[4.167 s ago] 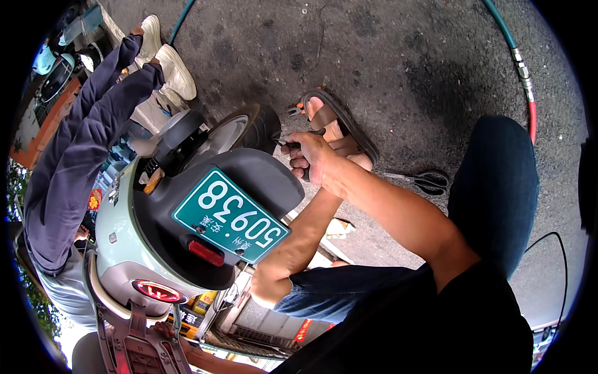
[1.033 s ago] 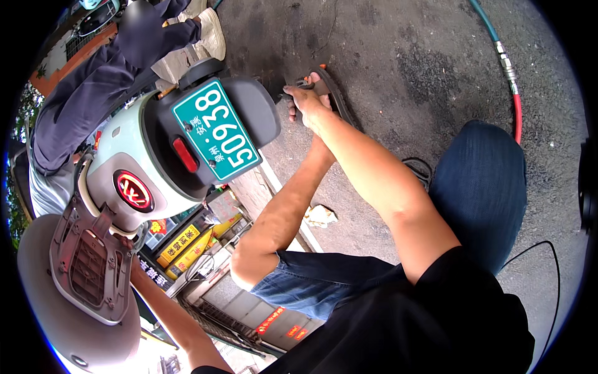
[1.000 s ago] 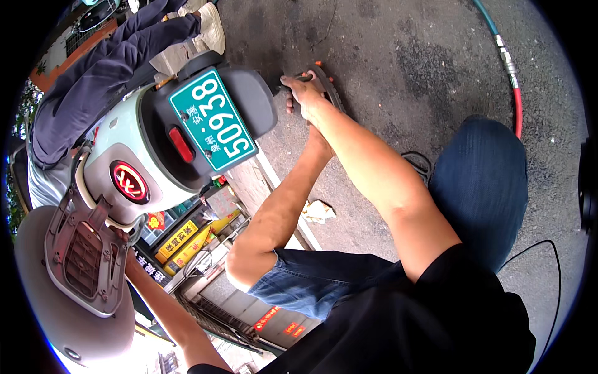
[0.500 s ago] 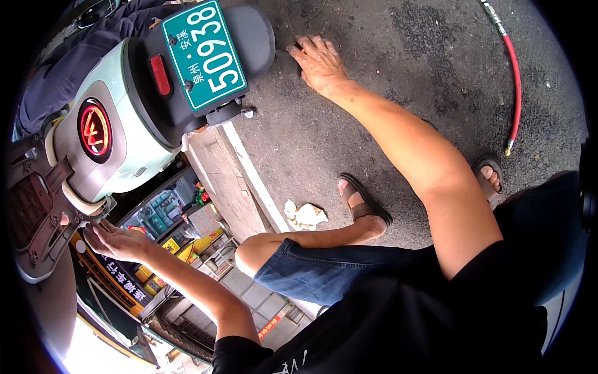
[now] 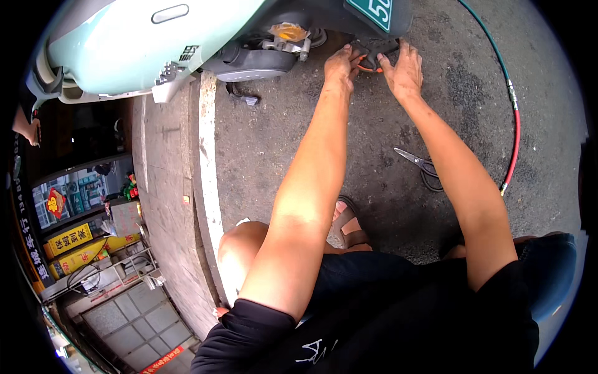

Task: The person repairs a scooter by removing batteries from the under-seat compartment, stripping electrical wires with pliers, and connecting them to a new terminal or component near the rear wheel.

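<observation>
My left hand (image 5: 340, 67) and my right hand (image 5: 406, 70) are both at the rear of a pale green scooter (image 5: 143, 43). Between them is a black part with orange edges (image 5: 372, 56), just below the green licence plate (image 5: 374, 14), which the frame's top cuts off in part. The fingers of each hand close round one side of this part, thumbs toward me. Its far side is hidden, and whether it is fixed to the scooter I cannot tell. Scissors (image 5: 426, 168) with dark handles lie on the asphalt near my right forearm.
A red and green hose (image 5: 516, 137) with metal fittings curves along the right. A white line (image 5: 208, 143) and a stone kerb (image 5: 190, 174) run at the left, beyond them a shopfront (image 5: 81, 218). Another person's hand (image 5: 28, 132) shows at the far left edge.
My view has shifted, and I am lower by the scooter's rear. My left hand has left the scooter's rack area and joined my right hand at the black part. The scissors have come into sight.
</observation>
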A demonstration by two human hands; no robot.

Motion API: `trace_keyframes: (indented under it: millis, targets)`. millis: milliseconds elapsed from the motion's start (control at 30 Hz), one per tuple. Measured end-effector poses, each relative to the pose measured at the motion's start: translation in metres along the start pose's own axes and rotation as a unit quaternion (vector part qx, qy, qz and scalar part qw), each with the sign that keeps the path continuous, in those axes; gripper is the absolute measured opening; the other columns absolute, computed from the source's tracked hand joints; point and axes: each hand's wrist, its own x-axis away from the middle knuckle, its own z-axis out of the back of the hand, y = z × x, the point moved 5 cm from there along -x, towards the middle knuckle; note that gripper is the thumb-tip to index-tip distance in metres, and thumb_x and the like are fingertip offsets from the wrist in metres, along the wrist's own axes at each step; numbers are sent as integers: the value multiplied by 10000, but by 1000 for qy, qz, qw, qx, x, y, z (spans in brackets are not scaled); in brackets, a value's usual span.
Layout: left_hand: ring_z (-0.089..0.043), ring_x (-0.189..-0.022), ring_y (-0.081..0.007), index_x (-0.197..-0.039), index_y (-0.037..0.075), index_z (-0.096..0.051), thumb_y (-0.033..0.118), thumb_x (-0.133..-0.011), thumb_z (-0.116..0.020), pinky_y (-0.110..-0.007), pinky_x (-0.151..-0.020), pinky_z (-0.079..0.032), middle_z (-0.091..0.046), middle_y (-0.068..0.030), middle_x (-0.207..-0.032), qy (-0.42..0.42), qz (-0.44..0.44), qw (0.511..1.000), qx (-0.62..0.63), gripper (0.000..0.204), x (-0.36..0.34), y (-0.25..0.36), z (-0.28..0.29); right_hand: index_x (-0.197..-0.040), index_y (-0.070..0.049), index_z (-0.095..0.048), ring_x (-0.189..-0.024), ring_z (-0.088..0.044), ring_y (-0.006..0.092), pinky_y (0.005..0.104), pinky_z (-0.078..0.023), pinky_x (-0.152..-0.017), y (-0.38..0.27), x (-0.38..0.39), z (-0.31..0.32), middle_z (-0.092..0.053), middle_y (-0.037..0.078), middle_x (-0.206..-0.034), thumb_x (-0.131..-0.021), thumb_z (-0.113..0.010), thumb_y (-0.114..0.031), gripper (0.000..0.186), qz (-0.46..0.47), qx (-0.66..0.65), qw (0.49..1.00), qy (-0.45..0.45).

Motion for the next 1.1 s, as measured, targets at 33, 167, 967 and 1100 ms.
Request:
trace_keyframes:
  millis: [33,167,967,1100]
  targets:
    - [-586,-1046,-221,-1226,72,-525,276,-954,-494,-377,-887,-454,-622,-77,-1132,11,-10,1000,12,342,-6,-3,6,-1262,-31,-465,-1198,-431,350,459,-386,-972,-21,9,2,-489,166,-1252,-805,-658,-325,576,154,33,987,-1]
    - [-620,-702,-167,-975,2,-637,123,-871,-633,-311,-579,-485,-655,-85,-846,53,-33,981,181,159,-25,-20,-3,-1300,-77,-449,-1219,-422,319,454,-343,-1011,-41,-3,-19,-482,135,-1285,-780,-676,-325,619,203,180,954,-129]
    - [-549,-544,-213,-820,38,-593,109,-907,-534,-363,-467,-468,-574,-77,-644,99,-19,959,263,128,-79,-44,-8,-1290,-91,-498,-1222,-436,389,479,-316,-1036,-6,-33,-12,-532,191,-1270,-815,-505,-477,613,148,95,945,-278]
    - [-654,-789,-237,-905,-39,-623,17,-844,-614,-344,-637,-556,-664,-141,-850,171,-66,958,221,84,-42,-38,-41,-1191,-82,-579,-1160,-486,335,490,-337,-994,16,-37,-3,-596,139,-1182,-797,-574,-427,524,173,137,951,-217]
